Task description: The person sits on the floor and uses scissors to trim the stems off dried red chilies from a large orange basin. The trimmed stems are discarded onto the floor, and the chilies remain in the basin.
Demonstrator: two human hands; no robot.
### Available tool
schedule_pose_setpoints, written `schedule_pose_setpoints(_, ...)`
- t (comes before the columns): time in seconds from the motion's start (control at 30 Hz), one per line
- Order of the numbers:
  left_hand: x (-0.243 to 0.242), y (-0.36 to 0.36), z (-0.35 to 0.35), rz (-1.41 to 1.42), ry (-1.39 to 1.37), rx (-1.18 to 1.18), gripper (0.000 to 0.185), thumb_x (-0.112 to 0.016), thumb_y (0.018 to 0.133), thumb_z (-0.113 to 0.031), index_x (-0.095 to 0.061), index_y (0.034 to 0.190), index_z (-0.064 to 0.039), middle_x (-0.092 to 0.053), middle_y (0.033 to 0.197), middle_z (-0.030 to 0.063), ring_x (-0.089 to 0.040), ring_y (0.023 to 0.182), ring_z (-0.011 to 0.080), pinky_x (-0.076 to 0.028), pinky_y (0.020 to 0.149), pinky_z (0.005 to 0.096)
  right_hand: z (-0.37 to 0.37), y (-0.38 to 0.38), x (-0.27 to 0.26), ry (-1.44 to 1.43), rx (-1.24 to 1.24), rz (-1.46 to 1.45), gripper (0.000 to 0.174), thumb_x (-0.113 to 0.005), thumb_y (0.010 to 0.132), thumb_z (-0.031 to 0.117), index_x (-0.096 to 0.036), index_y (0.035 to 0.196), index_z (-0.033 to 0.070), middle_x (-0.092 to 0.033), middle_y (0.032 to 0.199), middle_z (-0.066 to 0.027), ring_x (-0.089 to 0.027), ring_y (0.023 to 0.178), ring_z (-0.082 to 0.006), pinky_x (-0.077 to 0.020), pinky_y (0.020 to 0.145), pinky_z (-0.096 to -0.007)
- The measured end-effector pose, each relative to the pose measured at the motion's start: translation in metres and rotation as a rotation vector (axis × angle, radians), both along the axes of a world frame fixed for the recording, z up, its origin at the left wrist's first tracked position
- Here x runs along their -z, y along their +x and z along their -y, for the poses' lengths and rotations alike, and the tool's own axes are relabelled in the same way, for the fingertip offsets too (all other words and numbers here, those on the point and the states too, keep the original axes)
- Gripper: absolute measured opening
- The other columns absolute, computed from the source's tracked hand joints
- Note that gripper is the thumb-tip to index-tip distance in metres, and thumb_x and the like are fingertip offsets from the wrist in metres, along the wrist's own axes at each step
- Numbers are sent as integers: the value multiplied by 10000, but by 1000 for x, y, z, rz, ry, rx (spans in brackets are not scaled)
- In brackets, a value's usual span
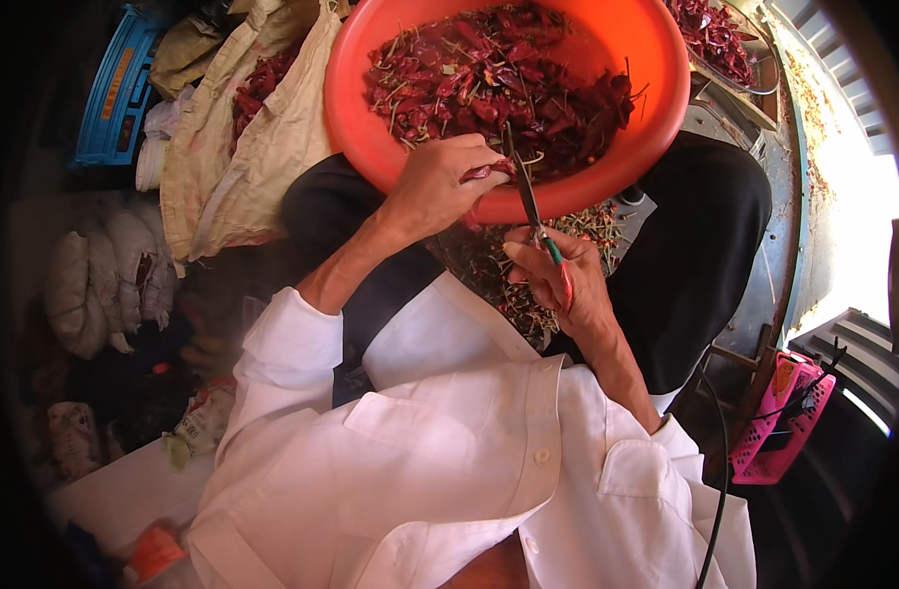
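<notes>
My left hand (443, 184) pinches a dried red chili pepper (486, 171) between thumb and fingers, over the near rim of a large orange-red plastic basin (604, 193). A pale curved stem sticks out from the pepper towards the scissors. In my right hand (567, 276) is a pair of scissors (525, 188) with red and green handles. Their dark blades point up and away, right beside the pepper; I cannot tell how far apart they are. Many dried red chili peppers (486, 81), some with stems, lie in the basin.
Cut stems and chili bits (519, 294) cover the ground between my legs. An open woven sack (272, 140) with more chilies stands at the left, near a blue plastic crate (110, 96). Another container of chilies (714, 44) is at upper right. A pink basket (784, 423) and black cable (723, 456) are at right.
</notes>
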State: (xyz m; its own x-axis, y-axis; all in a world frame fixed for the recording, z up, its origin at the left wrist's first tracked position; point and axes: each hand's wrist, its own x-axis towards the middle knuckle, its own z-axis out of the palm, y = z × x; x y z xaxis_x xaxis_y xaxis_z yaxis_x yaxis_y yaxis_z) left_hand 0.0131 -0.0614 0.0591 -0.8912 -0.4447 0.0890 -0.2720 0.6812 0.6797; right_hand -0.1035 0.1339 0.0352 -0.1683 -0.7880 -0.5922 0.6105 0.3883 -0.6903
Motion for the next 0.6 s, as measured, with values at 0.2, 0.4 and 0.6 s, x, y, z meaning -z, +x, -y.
schedule_pose_setpoints(0.2, 21, 3, 2, -130, 44, -78, 118, -766, 884, -78, -697, 947, -6, -553, 781, 116, -554, 631, 263, -441, 585, 377, 10, 3, 11, -112, 48, 376, 284, -743, 948, 208, -694, 1133, -2, -662, 725, -15, -403, 454, -49, -277, 423, -219)
schedule_pose_setpoints(0.4, 42, 5, 0, -190, 127, -151, 106, -755, 908, -42, -704, 967, 30, -539, 775, 80, -506, 658, 172, -422, 598, 323, 18, 13, 35, -282, 111, 750, 275, -588, 1064, 180, -686, 1229, -17, -655, 775, -3, -361, 455, -13, -304, 396, -182)
schedule_pose_setpoints(0.6, 32, 1, -7, -198, 162, -149, 122, -744, 918, -34, -724, 1017, 34, -556, 806, 50, -502, 685, 118, -420, 602, 292, 19, -2, 48, -350, 355, 840, 270, -605, 1061, 217, -687, 1203, 2, -661, 824, -2, -411, 515, -19, -320, 424, -184)
